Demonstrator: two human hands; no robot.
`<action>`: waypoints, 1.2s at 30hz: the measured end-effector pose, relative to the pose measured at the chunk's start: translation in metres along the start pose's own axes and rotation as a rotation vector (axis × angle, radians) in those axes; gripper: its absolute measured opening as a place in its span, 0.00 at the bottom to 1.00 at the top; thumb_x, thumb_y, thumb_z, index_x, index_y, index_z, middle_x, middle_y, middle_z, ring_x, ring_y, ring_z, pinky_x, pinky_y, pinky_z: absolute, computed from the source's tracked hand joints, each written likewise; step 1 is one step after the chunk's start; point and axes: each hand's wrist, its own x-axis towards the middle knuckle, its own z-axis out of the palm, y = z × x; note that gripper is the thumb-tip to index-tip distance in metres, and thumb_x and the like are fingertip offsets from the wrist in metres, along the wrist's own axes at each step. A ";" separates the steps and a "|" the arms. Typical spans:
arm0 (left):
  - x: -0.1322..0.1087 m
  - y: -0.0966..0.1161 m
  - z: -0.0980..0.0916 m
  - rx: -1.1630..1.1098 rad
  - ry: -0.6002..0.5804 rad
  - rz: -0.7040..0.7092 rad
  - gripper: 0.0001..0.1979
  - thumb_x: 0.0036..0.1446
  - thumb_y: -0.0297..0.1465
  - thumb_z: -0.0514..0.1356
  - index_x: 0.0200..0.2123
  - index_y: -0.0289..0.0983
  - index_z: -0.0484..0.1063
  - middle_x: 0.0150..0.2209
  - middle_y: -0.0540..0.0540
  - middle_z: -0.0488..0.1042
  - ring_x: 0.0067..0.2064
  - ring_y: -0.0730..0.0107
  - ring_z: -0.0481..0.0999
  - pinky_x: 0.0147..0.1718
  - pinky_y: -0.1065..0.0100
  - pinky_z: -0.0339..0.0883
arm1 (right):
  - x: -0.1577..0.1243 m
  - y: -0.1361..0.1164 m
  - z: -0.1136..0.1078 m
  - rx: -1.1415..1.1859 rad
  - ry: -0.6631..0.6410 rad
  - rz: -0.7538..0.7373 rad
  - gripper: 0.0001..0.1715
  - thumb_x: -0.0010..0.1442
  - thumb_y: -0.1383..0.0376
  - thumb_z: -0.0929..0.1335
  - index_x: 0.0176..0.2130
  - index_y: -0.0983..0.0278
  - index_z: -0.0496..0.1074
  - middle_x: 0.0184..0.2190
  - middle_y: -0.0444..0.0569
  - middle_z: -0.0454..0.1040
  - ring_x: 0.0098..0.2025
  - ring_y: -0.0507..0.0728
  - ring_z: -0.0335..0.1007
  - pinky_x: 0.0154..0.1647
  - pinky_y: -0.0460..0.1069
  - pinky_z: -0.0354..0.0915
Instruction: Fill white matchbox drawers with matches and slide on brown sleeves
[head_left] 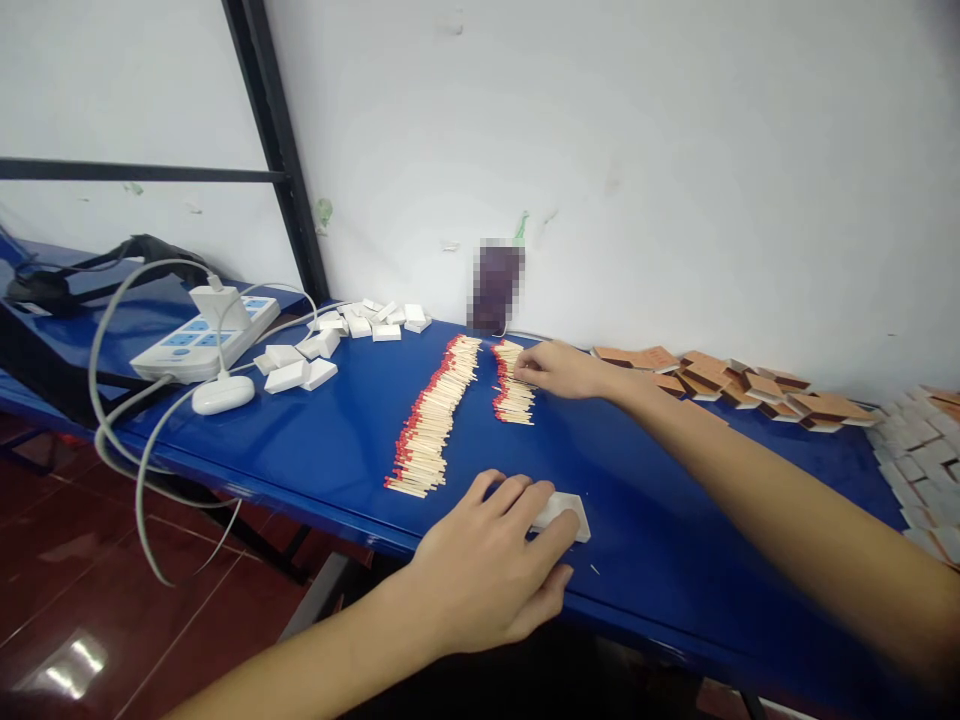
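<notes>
My left hand (499, 555) is near the front edge of the blue table, its fingers closed on a white matchbox tray (580, 518) that lies flat and is partly hidden by them. Farther back, my right hand (555, 368) reaches down to the shorter row of red-tipped matches (514, 408), thumb and fingers pinched on some of them. To the left of that row runs a longer slanting row of matches (424, 425), red heads facing left. Neither hand touches this longer row.
White trays (360, 325) lie in a loose group at the back left, beside a power strip (202, 340) with looping cables. Orange matchbox sleeves (705, 375) are heaped along the wall. White boxes (926, 455) are stacked at the far right. A pixelated dark object (496, 288) leans there.
</notes>
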 end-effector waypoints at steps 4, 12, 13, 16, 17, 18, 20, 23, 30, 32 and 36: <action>0.000 0.000 0.001 0.002 0.000 -0.003 0.17 0.69 0.36 0.48 0.55 0.36 0.65 0.56 0.38 0.69 0.56 0.52 0.70 0.54 0.52 0.63 | -0.001 0.002 0.002 0.042 -0.015 -0.011 0.16 0.61 0.58 0.61 0.28 0.63 0.69 0.25 0.45 0.70 0.28 0.54 0.62 0.32 0.49 0.55; 0.000 0.001 -0.001 -0.004 0.004 -0.006 0.16 0.68 0.36 0.49 0.54 0.36 0.66 0.56 0.38 0.70 0.56 0.52 0.70 0.54 0.53 0.63 | 0.009 0.004 0.006 0.008 0.005 0.006 0.15 0.60 0.58 0.63 0.28 0.63 0.72 0.22 0.45 0.70 0.27 0.54 0.63 0.32 0.49 0.56; 0.000 0.001 -0.001 -0.003 0.005 -0.004 0.16 0.68 0.36 0.49 0.54 0.36 0.66 0.56 0.38 0.70 0.56 0.53 0.70 0.54 0.53 0.63 | 0.010 0.004 0.006 0.001 0.003 0.017 0.15 0.59 0.58 0.63 0.28 0.64 0.72 0.23 0.45 0.71 0.28 0.54 0.64 0.32 0.49 0.56; 0.000 0.001 -0.001 0.003 0.008 0.000 0.15 0.68 0.36 0.50 0.53 0.36 0.66 0.55 0.37 0.70 0.56 0.53 0.71 0.54 0.53 0.63 | 0.012 0.004 0.005 -0.018 -0.004 0.029 0.14 0.59 0.59 0.63 0.29 0.64 0.74 0.23 0.46 0.72 0.28 0.55 0.65 0.32 0.49 0.57; 0.000 0.001 -0.001 0.006 0.010 0.002 0.15 0.68 0.36 0.50 0.53 0.36 0.66 0.55 0.37 0.70 0.55 0.53 0.71 0.54 0.53 0.64 | 0.012 0.003 0.005 -0.022 -0.006 0.024 0.14 0.59 0.59 0.63 0.29 0.64 0.74 0.23 0.46 0.72 0.28 0.55 0.65 0.32 0.49 0.57; 0.000 0.001 -0.002 0.008 0.011 0.003 0.15 0.68 0.36 0.50 0.52 0.36 0.67 0.55 0.37 0.70 0.55 0.53 0.71 0.54 0.53 0.64 | 0.012 0.002 0.005 -0.025 -0.008 0.016 0.14 0.58 0.60 0.63 0.29 0.64 0.74 0.23 0.46 0.72 0.28 0.55 0.65 0.32 0.49 0.57; 0.000 0.001 -0.002 0.010 0.013 0.004 0.15 0.68 0.35 0.50 0.52 0.36 0.67 0.54 0.37 0.70 0.55 0.53 0.71 0.53 0.53 0.64 | 0.012 0.000 0.004 -0.028 -0.014 -0.009 0.14 0.58 0.62 0.63 0.28 0.64 0.74 0.23 0.46 0.73 0.27 0.54 0.64 0.32 0.49 0.58; 0.000 0.001 -0.002 0.012 0.008 0.006 0.15 0.68 0.35 0.50 0.52 0.35 0.67 0.55 0.37 0.70 0.54 0.53 0.71 0.53 0.53 0.64 | 0.013 -0.004 0.003 -0.026 -0.022 -0.026 0.13 0.58 0.64 0.63 0.29 0.64 0.74 0.25 0.46 0.75 0.28 0.54 0.66 0.33 0.48 0.59; 0.000 0.001 -0.001 0.021 0.014 0.008 0.15 0.69 0.36 0.49 0.51 0.35 0.67 0.55 0.37 0.70 0.54 0.53 0.71 0.53 0.53 0.63 | 0.015 -0.006 0.000 0.018 -0.062 -0.050 0.13 0.57 0.68 0.63 0.36 0.65 0.77 0.32 0.49 0.79 0.32 0.55 0.71 0.35 0.48 0.62; 0.000 0.001 0.000 0.021 0.018 0.008 0.15 0.69 0.36 0.49 0.51 0.35 0.67 0.55 0.37 0.70 0.54 0.53 0.71 0.54 0.53 0.63 | 0.013 -0.005 0.000 0.033 -0.063 -0.052 0.13 0.57 0.68 0.63 0.37 0.65 0.77 0.34 0.49 0.79 0.33 0.55 0.71 0.36 0.48 0.63; -0.001 0.001 0.001 0.023 0.015 0.014 0.14 0.68 0.36 0.49 0.50 0.35 0.68 0.54 0.37 0.70 0.54 0.52 0.71 0.53 0.53 0.64 | 0.008 -0.002 0.000 0.023 -0.010 -0.035 0.15 0.57 0.69 0.63 0.39 0.64 0.78 0.39 0.50 0.80 0.38 0.57 0.72 0.41 0.50 0.64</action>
